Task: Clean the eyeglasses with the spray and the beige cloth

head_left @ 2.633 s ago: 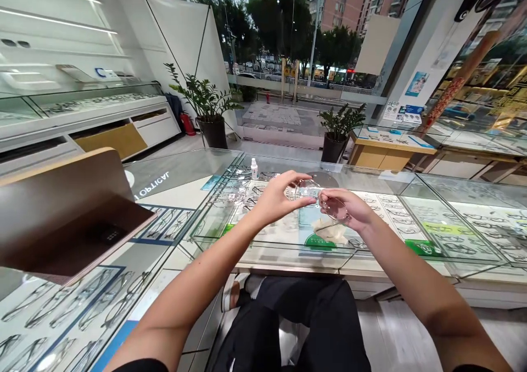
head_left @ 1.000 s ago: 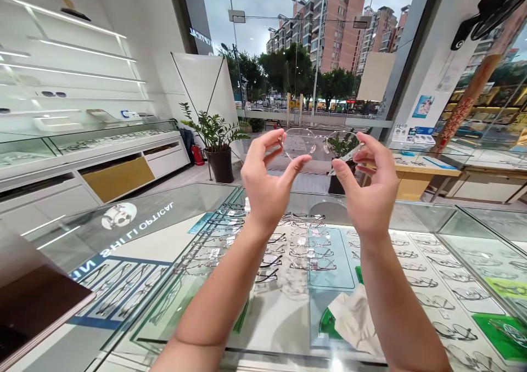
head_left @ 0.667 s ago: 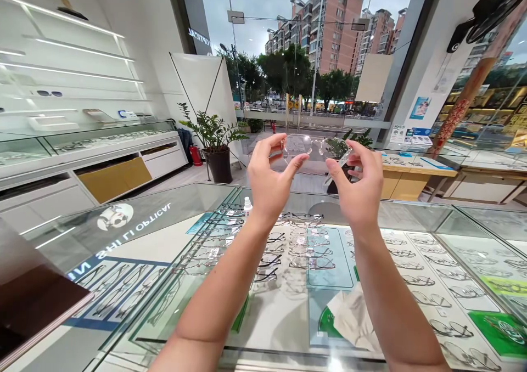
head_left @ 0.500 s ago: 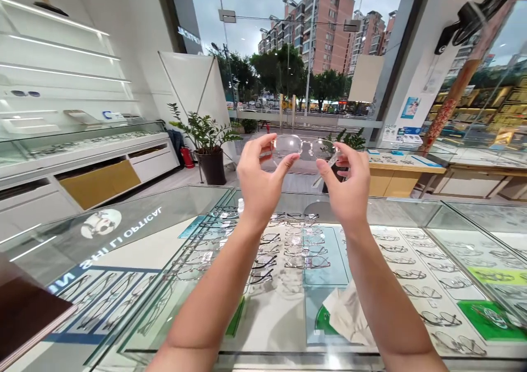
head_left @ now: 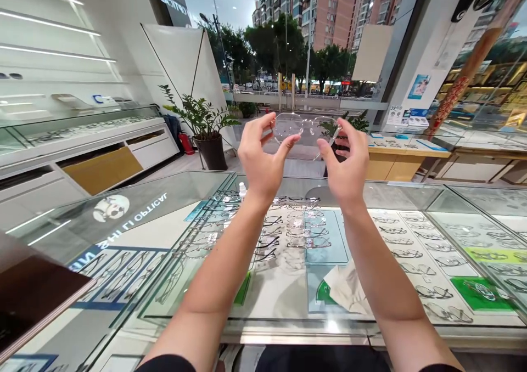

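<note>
A pair of thin-framed, clear-lensed eyeglasses (head_left: 289,125) is held up above the glass display counter (head_left: 288,328). My left hand (head_left: 263,158) is closed on its left side, thumb and fingers at the lens edge. On the other side, my right hand (head_left: 348,161) pinches the frame near the hinge. Below my hands, several rows of eyeglasses (head_left: 308,232) lie at the counter. A crumpled pale cloth (head_left: 348,288) rests near my right forearm, partly over a green round print (head_left: 324,292).
A small white bottle (head_left: 242,191) stands behind the left forearm. At the lower left is a dark brown panel (head_left: 37,289). Beyond the counter are a potted plant (head_left: 209,150), a red fire extinguisher (head_left: 185,144) and a wooden cabinet (head_left: 391,166) before the glass front.
The view has tipped downward, so more of the counter's front edge and my dark sleeves show. Both hands still hold the eyeglasses, which appear slightly higher in the picture.
</note>
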Tool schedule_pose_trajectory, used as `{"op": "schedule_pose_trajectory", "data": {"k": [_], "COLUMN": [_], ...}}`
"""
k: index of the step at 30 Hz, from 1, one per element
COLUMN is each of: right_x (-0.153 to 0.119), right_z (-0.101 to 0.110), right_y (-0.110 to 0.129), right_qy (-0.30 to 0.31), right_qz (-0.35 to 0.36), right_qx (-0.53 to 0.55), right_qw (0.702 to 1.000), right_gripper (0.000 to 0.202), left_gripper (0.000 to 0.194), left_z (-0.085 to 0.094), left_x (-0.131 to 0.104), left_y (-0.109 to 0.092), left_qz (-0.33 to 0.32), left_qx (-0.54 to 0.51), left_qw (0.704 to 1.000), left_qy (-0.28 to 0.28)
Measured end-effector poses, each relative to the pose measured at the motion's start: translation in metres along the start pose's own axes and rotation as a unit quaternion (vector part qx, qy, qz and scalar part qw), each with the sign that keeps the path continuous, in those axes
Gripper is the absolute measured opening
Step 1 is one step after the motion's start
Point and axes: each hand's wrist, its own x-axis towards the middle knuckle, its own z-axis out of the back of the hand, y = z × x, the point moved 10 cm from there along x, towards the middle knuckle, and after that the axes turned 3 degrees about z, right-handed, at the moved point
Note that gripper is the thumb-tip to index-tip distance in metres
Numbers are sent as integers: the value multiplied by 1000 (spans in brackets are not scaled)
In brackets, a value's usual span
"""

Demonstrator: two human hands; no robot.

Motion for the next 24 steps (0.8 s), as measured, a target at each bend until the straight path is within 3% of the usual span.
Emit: {"op": "schedule_pose_trajectory", "data": {"k": [5, 9, 14, 18, 24], "right_x": [0, -4, -8, -6, -2], "right_z": [6, 16, 19, 23, 21], "right_y": [15, 30, 42, 42, 32], "right_qy": [-41, -88, -104, -110, -90], "right_qz": [51, 84, 123, 120, 113], "right_qx": [-17, -36, -90, -80, -99], "right_qw": [998, 992, 983, 983, 985], "right_gripper": [67, 67, 69, 64, 60], "left_gripper": [58, 62, 60, 56, 64], "left_z": [-4, 0, -1, -1, -9], "left_x": [-2, -1, -1, 1, 2], "left_y": [4, -3, -16, -21, -6], "left_qz": [-14, -29, -17, 5, 38], "left_qx": [-22, -18, 8, -8, -11], "left_qw": [1000, 999, 1000, 1000, 999], "left_qy": [-6, -18, -6, 0, 37]}}
